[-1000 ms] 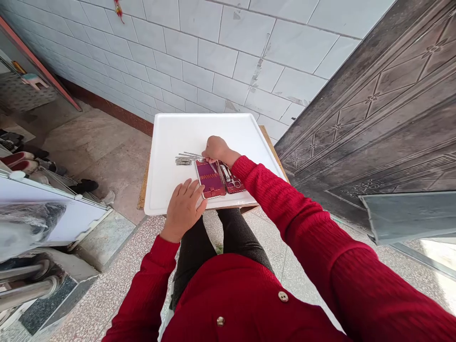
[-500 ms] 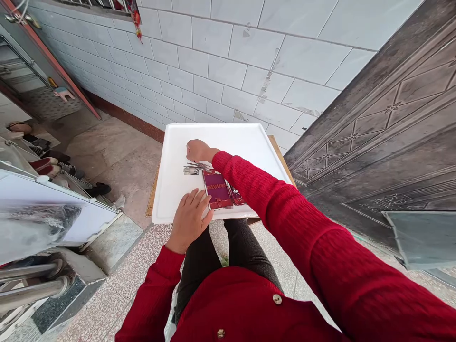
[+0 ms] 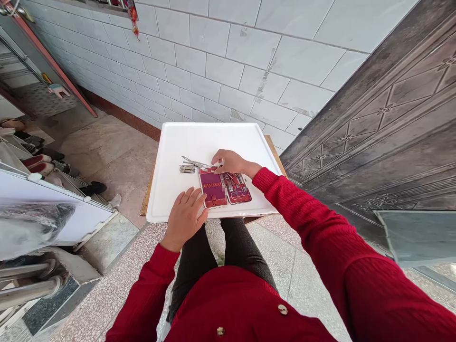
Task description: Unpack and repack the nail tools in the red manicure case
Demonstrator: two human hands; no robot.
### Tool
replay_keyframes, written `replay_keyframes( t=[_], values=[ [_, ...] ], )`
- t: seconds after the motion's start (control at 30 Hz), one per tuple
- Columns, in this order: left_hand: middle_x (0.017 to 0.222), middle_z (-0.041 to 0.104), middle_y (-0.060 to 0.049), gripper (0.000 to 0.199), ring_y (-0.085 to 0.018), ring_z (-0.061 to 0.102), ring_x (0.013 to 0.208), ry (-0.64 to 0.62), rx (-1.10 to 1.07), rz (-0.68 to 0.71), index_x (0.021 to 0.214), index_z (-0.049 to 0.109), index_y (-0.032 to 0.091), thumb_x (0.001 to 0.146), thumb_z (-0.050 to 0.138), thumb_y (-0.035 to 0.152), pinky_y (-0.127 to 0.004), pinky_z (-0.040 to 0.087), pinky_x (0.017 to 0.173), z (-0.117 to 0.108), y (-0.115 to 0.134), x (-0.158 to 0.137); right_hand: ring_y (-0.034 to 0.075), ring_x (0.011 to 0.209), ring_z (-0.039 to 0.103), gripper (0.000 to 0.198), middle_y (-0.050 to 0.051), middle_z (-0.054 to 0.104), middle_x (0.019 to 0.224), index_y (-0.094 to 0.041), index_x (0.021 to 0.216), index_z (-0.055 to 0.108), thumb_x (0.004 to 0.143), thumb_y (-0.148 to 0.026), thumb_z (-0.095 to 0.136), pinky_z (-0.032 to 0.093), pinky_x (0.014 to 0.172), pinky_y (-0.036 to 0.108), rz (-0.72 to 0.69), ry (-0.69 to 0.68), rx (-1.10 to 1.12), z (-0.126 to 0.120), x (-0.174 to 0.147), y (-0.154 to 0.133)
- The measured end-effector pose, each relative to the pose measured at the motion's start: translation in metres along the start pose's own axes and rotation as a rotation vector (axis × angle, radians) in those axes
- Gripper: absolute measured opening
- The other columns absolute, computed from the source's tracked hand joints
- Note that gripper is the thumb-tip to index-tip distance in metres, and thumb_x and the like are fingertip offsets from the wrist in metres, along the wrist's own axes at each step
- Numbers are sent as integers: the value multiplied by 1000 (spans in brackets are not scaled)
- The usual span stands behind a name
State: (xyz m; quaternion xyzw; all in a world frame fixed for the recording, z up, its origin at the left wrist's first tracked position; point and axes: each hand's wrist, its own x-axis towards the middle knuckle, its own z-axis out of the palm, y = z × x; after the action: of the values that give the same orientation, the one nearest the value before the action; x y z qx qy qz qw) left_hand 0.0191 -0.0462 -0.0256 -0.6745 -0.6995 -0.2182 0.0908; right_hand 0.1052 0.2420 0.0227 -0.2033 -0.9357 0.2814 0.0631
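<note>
A manicure case (image 3: 213, 194) lies unfolded near the front of a white tray (image 3: 171, 142). Its left half shows a purple lining with a row of elastic loops. In the right half sit small metal tools, among them a pair of scissors (image 3: 236, 195). My left hand (image 3: 185, 216) rests at the case's lower left corner, fingers spread, thumb touching the edge. Over the top middle of the case is my right hand (image 3: 230, 162), fingers bent together; what is between them is hidden. Nail clippers (image 3: 187, 169) and several thin metal tools (image 3: 194, 162) lie left of it.
The tray sits on a wooden board (image 3: 276, 149) that shows at its sides. A tiled wall (image 3: 213, 66) stands behind, and a dark patterned door (image 3: 374, 133) is at the right. Shoes (image 3: 39, 164) are on a rack at the left.
My right hand has moved right, from beyond the loose tools to the top of the case, uncovering the case's right half. My left hand stays at the corner.
</note>
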Motion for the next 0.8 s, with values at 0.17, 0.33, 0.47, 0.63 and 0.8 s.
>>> replay_keyframes(
  t=[0.17,0.33,0.47,0.63,0.8],
  values=[
    [149,65,-14,39,-36,54,145,-16,17,-2,140,63,18,106,52,32,-56,46,118,-1,0,0,15,81,60,20,3,70,98,-17,90,78,75,-27,87,43,73,25,36,-21,9,2,7,8],
    [149,65,-13,40,-35,53,146,-23,33,-11,143,62,22,105,52,32,-56,45,119,-2,1,1,13,79,60,7,1,72,91,-17,82,78,78,-22,81,42,72,24,-11,-27,26,3,12,5],
    [148,66,-13,40,-35,54,145,-25,49,-19,142,64,22,105,51,31,-55,46,118,-2,2,2,12,76,58,10,1,71,93,-17,84,78,79,-24,83,40,71,24,-32,3,41,3,7,6],
    [148,66,-14,40,-35,54,145,-46,63,-37,140,66,20,105,50,31,-56,47,118,-4,5,3,12,74,56,13,2,70,93,-17,86,78,79,-25,85,39,70,25,-63,17,48,6,5,10],
    [147,66,-12,39,-33,55,145,-55,59,-50,139,67,23,105,50,31,-54,48,118,-7,8,4,12,72,57,5,2,71,91,-17,84,78,84,-21,81,40,71,25,-162,72,67,12,4,17]
  ],
)
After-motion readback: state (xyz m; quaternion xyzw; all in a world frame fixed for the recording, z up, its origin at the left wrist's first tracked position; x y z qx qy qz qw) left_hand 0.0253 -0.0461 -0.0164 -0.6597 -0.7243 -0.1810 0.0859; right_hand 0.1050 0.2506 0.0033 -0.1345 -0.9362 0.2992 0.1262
